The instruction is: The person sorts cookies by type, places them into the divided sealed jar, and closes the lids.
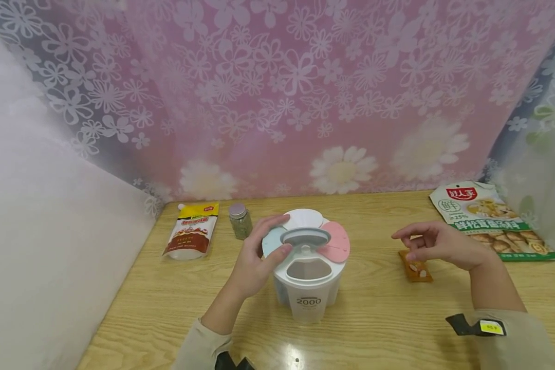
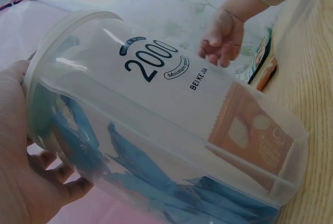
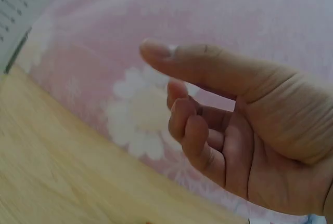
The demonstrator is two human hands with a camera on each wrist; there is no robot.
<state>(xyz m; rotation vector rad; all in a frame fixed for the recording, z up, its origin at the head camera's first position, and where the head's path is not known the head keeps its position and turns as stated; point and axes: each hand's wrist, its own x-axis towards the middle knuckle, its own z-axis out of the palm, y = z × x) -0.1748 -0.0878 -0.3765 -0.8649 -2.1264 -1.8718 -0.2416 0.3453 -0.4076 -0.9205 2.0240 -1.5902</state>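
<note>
A divided storage canister (image 1: 308, 298) stands upright on the wooden table, its round lid split into pink, blue and white flaps. Its near flap (image 1: 307, 236) is tilted up, leaving an opening. My left hand (image 1: 257, 255) grips the lid's left side, thumb by the raised flap. Through the clear wall in the left wrist view show blue packets (image 2: 151, 177) and an orange snack packet (image 2: 252, 135). My right hand (image 1: 448, 245) hovers with loosely curled fingers, holding nothing. Its thumb overlaps a second orange packet (image 1: 415, 268) on the table in the head view.
Back left lies a yellow, white and brown spouted pouch (image 1: 191, 231), with a small lidded spice jar (image 1: 240, 222) beside it. A green and white mushroom seasoning bag (image 1: 495, 221) lies at the right, behind my right hand. A pink floral curtain (image 1: 277, 128) borders the table's back.
</note>
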